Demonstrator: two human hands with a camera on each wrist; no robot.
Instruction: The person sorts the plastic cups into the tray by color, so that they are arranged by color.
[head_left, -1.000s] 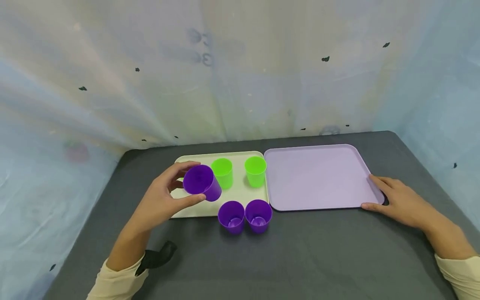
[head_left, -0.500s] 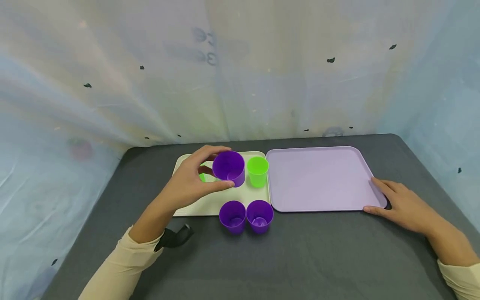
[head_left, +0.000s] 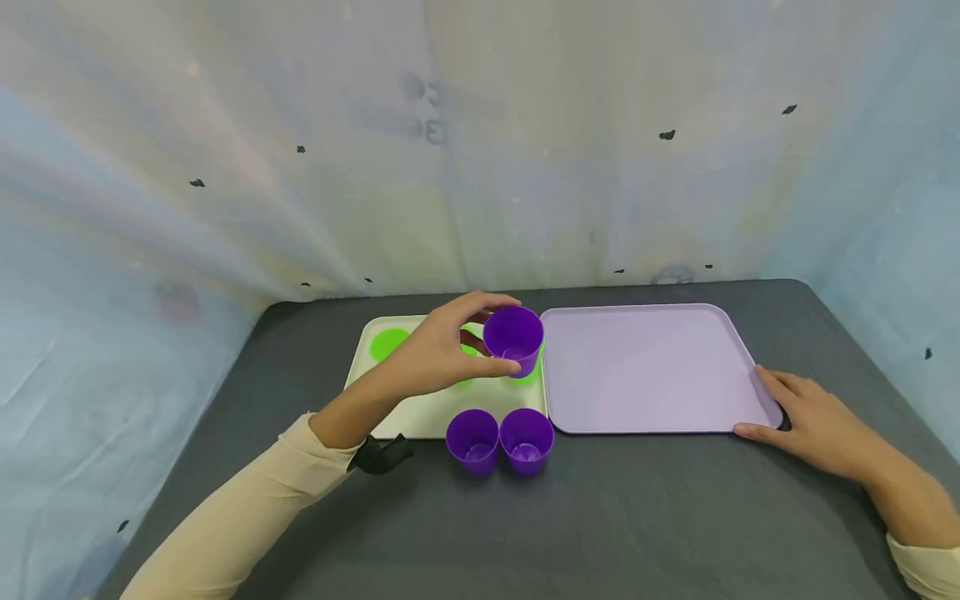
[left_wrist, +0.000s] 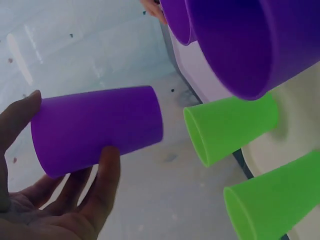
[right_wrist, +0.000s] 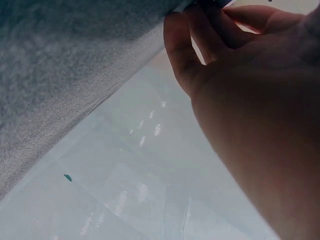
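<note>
My left hand (head_left: 433,357) holds a purple cup (head_left: 514,335) by its side, thumb in front and fingers behind, over the right part of the cream tray (head_left: 420,417). In the left wrist view the held cup (left_wrist: 95,127) has its side between thumb and fingers. Green cups stand on the cream tray; one green cup (head_left: 388,342) shows at the left, others are partly hidden by my hand and the held cup. My right hand (head_left: 821,429) grips the front right corner of the lavender tray (head_left: 652,367), thumb at the front edge, fingers at the right rim.
Two purple cups, a left one (head_left: 473,442) and a right one (head_left: 527,442), stand upright side by side at the cream tray's front edge. The trays lie next to each other on a dark grey tabletop (head_left: 600,525). Pale sheeting (head_left: 525,167) hangs behind and at both sides.
My left hand has carried the purple cup rightward across the cream tray, from above its left part to its right part. My right hand stays at the lavender tray's corner.
</note>
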